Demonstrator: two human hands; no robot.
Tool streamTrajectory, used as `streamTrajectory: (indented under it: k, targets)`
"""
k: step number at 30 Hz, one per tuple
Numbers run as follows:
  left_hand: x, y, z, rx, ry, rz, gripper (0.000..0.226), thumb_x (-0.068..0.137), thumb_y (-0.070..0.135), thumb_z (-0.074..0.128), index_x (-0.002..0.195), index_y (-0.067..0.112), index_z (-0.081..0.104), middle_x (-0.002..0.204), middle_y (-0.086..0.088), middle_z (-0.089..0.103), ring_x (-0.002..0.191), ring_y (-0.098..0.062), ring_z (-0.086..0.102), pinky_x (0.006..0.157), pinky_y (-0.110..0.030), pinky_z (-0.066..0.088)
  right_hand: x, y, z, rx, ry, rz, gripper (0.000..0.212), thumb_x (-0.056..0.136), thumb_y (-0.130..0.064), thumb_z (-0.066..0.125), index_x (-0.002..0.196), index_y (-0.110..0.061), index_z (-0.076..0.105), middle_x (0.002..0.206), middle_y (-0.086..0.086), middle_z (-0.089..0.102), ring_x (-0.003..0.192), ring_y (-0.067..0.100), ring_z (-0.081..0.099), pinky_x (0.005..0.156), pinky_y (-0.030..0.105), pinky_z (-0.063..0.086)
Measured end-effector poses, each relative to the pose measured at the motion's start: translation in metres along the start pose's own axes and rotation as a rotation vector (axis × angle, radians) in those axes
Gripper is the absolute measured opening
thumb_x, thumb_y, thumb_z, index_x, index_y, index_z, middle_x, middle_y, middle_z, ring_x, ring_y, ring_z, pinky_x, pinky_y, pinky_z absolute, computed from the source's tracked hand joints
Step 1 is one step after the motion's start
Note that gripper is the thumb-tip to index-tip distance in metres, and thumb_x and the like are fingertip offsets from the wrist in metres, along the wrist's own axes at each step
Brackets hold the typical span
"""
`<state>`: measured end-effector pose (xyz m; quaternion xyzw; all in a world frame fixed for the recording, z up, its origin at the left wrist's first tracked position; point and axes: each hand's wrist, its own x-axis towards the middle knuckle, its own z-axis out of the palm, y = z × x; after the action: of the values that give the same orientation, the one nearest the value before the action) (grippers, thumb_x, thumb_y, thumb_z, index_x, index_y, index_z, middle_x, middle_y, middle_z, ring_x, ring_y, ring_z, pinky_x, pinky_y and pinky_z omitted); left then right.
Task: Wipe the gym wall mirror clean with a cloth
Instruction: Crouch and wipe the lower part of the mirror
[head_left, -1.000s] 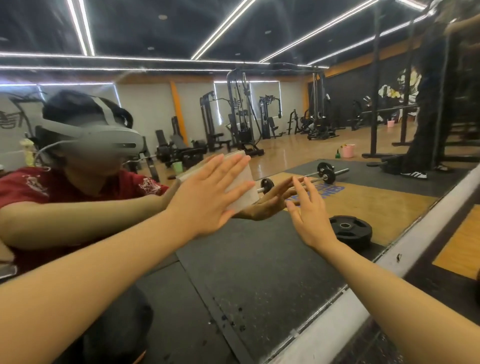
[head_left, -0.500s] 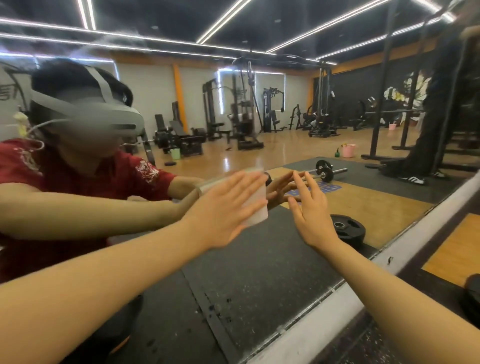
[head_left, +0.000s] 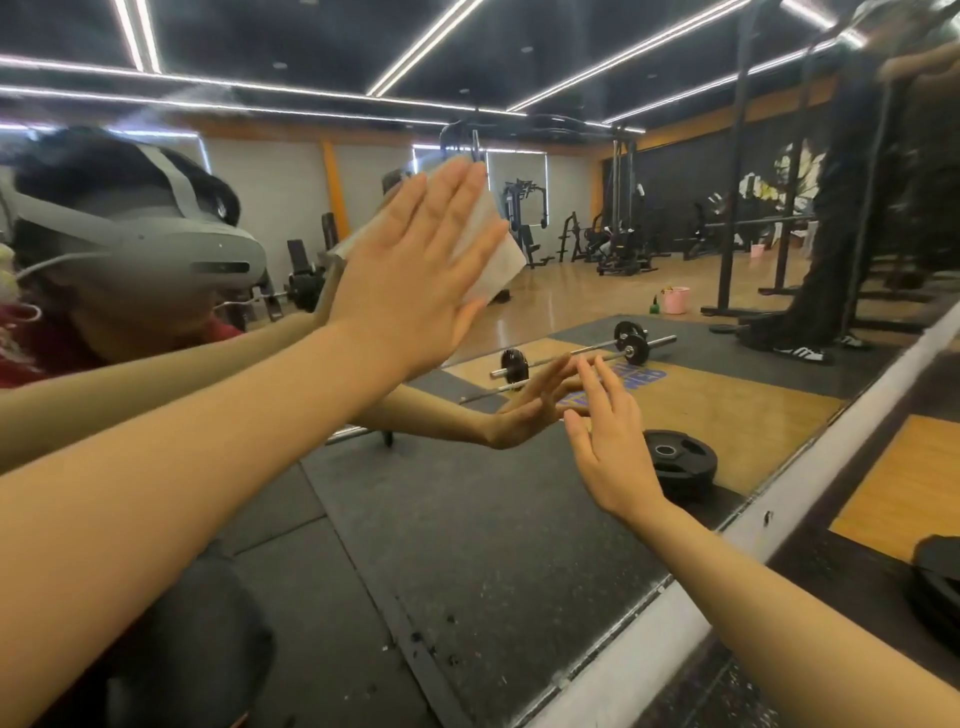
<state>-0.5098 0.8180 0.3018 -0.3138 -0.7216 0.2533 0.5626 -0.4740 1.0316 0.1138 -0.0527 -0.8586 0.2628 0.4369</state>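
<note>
Gym wall mirror (head_left: 519, 545): one, reflecting one barbell (head_left: 576, 358), one weight plate (head_left: 680, 460), one pink bucket (head_left: 674, 300). Cloth (head_left: 491, 249): one, white, pressed flat to the glass under left hand (head_left: 415, 280), fingers straight. Right hand (head_left: 613, 447): fingers extended, touching the glass lower down, holding nothing.

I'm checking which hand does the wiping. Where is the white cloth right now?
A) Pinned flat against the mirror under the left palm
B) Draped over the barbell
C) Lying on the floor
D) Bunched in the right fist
A: the left hand, fingers straight, presses the white cloth against the mirror.
</note>
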Motion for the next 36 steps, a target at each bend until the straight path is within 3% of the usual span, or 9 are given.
streamTrajectory:
  k: [4, 8, 12, 19, 23, 27, 32, 36]
  targets:
    - [-0.01, 0.027, 0.01, -0.013, 0.002, 0.045, 0.069, 0.099, 0.05, 0.002, 0.155, 0.013, -0.013, 0.16, -0.024, -0.018, 0.149, -0.039, -0.014, 0.123, -0.048, -0.002, 0.002, 0.011, -0.004, 0.013, 0.06, 0.061, 0.056, 0.105, -0.031, 0.038, 0.156, -0.027, 0.017, 0.164, 0.005, 0.011, 0.148, 0.021, 0.012, 0.108, 0.026, 0.018]
    - [-0.04, 0.082, 0.021, -0.081, -0.101, 0.243, 0.068, 0.102, 0.046, 0.012, 0.156, 0.01, -0.01, 0.155, -0.025, -0.025, 0.146, -0.042, -0.02, 0.116, -0.051, -0.019, 0.001, 0.021, -0.003, 0.04, -0.011, 0.07, 0.057, 0.105, -0.03, 0.04, 0.155, -0.035, 0.014, 0.164, 0.004, 0.009, 0.15, 0.019, 0.008, 0.117, 0.037, 0.02]
    - [-0.047, 0.093, 0.023, -0.095, -0.205, 0.391, 0.068, 0.104, 0.048, 0.012, 0.154, 0.013, -0.017, 0.156, -0.021, -0.028, 0.145, -0.037, -0.027, 0.112, -0.049, -0.026, 0.002, 0.028, -0.008, 0.035, -0.052, 0.054, 0.057, 0.104, -0.03, 0.04, 0.153, -0.039, 0.012, 0.164, 0.005, 0.009, 0.15, 0.019, 0.009, 0.117, 0.038, 0.019]
    - [0.038, 0.035, 0.006, 0.013, -0.004, 0.124, 0.071, 0.098, 0.057, 0.007, 0.156, 0.018, -0.011, 0.162, -0.02, -0.014, 0.15, -0.036, -0.011, 0.122, -0.049, -0.004, 0.004, 0.033, -0.013, 0.005, -0.086, 0.033, 0.058, 0.104, -0.033, 0.039, 0.155, -0.036, 0.013, 0.164, 0.005, 0.008, 0.149, 0.022, 0.01, 0.116, 0.037, 0.019]
    - [0.053, 0.053, 0.012, -0.005, -0.012, 0.057, 0.068, 0.1, 0.053, 0.006, 0.156, 0.019, -0.009, 0.162, -0.021, -0.013, 0.15, -0.037, -0.011, 0.122, -0.048, -0.005, 0.003, 0.034, -0.011, -0.001, -0.085, 0.033, 0.058, 0.104, -0.035, 0.039, 0.152, -0.042, 0.009, 0.164, 0.002, 0.006, 0.149, 0.021, 0.009, 0.115, 0.04, 0.022]
    - [0.047, 0.065, 0.016, -0.043, -0.032, 0.111, 0.067, 0.102, 0.051, 0.01, 0.156, 0.017, -0.011, 0.16, -0.022, -0.018, 0.149, -0.038, -0.015, 0.121, -0.049, -0.008, 0.003, 0.035, -0.017, -0.021, -0.109, 0.026, 0.058, 0.104, -0.034, 0.039, 0.153, -0.04, 0.01, 0.164, 0.0, 0.006, 0.148, 0.019, 0.01, 0.116, 0.037, 0.02]
    - [0.025, 0.07, 0.014, 0.037, -0.123, 0.379, 0.068, 0.101, 0.054, 0.011, 0.155, 0.019, -0.012, 0.16, -0.02, -0.02, 0.148, -0.037, -0.019, 0.116, -0.049, -0.017, 0.004, 0.034, -0.022, -0.037, -0.145, 0.024, 0.057, 0.104, -0.034, 0.039, 0.154, -0.037, 0.012, 0.164, 0.001, 0.007, 0.149, 0.021, 0.01, 0.117, 0.037, 0.018]
    - [0.064, 0.046, 0.01, 0.056, -0.052, 0.298, 0.071, 0.099, 0.06, 0.012, 0.156, 0.023, -0.008, 0.162, -0.018, -0.013, 0.15, -0.035, -0.01, 0.122, -0.051, -0.004, 0.006, 0.035, -0.026, -0.029, -0.168, 0.025, 0.057, 0.104, -0.033, 0.04, 0.155, -0.034, 0.015, 0.164, 0.001, 0.007, 0.149, 0.021, 0.009, 0.118, 0.034, 0.015]
